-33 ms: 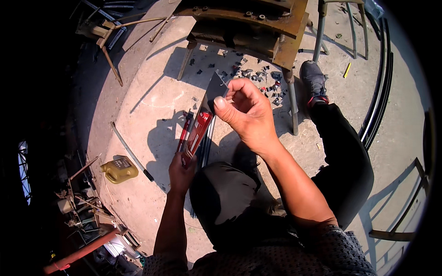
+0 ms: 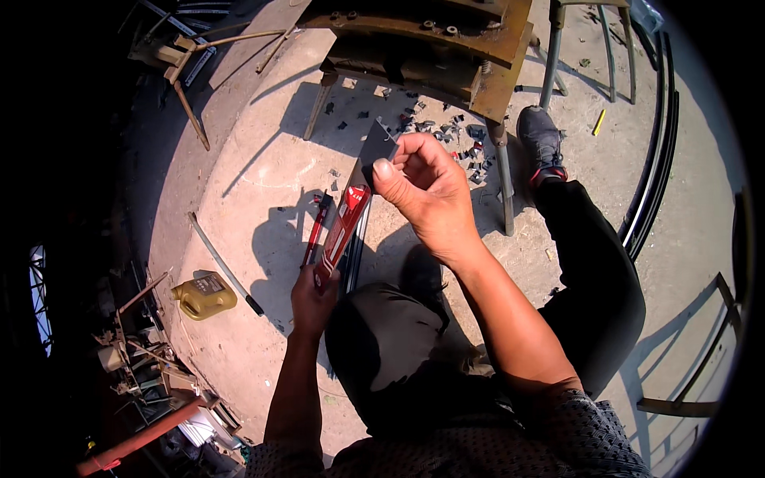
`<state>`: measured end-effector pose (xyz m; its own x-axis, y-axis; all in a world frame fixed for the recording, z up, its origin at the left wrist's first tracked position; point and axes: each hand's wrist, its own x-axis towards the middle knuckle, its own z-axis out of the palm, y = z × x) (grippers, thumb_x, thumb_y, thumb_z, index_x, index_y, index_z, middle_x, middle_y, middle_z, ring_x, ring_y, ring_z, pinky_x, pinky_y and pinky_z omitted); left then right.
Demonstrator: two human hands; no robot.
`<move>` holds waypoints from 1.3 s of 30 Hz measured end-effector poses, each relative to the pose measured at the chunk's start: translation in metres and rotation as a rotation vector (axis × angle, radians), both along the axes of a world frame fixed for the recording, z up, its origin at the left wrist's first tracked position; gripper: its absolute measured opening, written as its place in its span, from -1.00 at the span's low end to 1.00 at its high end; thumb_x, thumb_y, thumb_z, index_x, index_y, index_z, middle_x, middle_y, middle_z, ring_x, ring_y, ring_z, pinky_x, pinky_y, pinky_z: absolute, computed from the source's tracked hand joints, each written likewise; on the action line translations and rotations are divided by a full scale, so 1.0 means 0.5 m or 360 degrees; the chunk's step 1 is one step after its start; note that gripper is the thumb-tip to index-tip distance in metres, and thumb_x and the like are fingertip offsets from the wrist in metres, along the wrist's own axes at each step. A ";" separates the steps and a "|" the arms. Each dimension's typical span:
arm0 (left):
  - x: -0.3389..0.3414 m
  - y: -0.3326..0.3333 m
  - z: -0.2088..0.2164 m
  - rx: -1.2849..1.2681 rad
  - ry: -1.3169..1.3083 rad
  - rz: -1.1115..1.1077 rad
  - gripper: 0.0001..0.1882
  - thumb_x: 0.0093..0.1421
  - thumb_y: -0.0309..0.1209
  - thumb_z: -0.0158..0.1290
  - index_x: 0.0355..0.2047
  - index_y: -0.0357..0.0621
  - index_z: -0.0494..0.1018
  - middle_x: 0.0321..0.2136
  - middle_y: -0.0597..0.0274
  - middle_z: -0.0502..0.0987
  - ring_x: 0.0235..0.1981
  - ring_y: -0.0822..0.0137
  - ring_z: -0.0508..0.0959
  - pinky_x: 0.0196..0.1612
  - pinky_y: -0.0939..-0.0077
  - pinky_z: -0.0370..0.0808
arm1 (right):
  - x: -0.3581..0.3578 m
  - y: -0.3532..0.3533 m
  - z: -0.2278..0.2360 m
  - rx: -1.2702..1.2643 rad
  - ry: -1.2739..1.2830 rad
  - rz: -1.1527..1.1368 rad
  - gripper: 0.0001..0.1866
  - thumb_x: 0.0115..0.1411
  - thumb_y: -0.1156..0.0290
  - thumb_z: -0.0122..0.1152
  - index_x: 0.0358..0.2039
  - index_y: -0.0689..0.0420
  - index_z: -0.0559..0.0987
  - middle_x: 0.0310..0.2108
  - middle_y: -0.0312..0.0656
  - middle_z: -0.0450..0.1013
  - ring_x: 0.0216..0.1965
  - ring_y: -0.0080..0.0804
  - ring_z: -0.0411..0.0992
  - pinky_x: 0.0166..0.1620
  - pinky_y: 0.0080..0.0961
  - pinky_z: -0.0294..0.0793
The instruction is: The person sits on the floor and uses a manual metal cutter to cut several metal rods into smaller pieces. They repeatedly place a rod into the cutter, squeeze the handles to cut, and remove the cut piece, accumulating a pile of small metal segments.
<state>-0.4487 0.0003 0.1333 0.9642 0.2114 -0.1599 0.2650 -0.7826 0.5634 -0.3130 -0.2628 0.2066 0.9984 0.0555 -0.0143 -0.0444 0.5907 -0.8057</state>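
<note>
The dark grey plate (image 2: 377, 146) sits at the upper end of the red tool (image 2: 343, 227), held up over the floor; the pictures do not settle whether it is the tool's own blade or a separate piece meeting it. The right hand (image 2: 434, 199) pinches the plate's edge between thumb and fingers, while the left hand (image 2: 315, 299) is wrapped round the tool's lower end. The hands are well apart from each other, joined only through what they hold.

The step in hand looks like steadying or adjusting the plate against the tool. The next move seems to call for a firm left grip, with the right fingertips kept off any sharp edge.

Just left of the red tool is a second red bar (image 2: 316, 231); whether the two are joined is hard to tell. Farther left of the tool, a gold jug (image 2: 205, 296) with a moulded handle rests on the floor. It is opaque, so its contents are hidden. A grey rod (image 2: 219, 254) lies between jug and tool.

Beyond the tool, dark scraps (image 2: 476, 131) lie loose on the floor, in no container, around the foot of a brown metal stand (image 2: 500, 88).
</note>
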 end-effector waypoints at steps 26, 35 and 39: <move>0.045 -0.030 -0.044 -0.1382 0.0907 0.0148 -0.28 0.34 0.29 0.00 -0.12 -0.24 0.56 -0.41 0.41 0.47 -0.36 0.51 0.45 -0.26 0.55 0.41 | 0.038 -0.039 -0.407 -0.1407 0.0571 -0.0068 -0.70 0.22 0.25 0.37 -0.21 0.21 0.57 -0.40 -0.08 0.54 -0.33 -0.13 0.53 -0.18 -0.27 0.52; 0.020 -0.034 0.014 -0.1870 0.1132 0.0446 -0.11 0.29 0.36 -0.04 0.05 -0.37 0.54 -0.12 -0.02 0.64 -0.11 0.25 0.65 0.02 0.35 0.56 | -0.130 -0.092 -0.566 -0.2671 0.0092 0.0329 -0.30 0.01 0.52 0.37 0.20 0.16 0.35 0.07 0.07 0.35 0.14 0.10 0.34 0.13 -0.05 0.40; 0.019 -0.003 -0.007 -0.1853 0.1121 0.0280 -0.08 0.25 0.40 -0.03 0.00 -0.38 0.56 -0.17 0.00 0.66 -0.13 0.27 0.65 0.01 0.36 0.55 | -0.106 -0.086 -0.575 -0.2799 0.0213 0.0657 -0.27 0.04 0.58 0.32 0.24 0.19 0.28 0.05 0.07 0.37 0.10 0.07 0.41 0.07 -0.12 0.48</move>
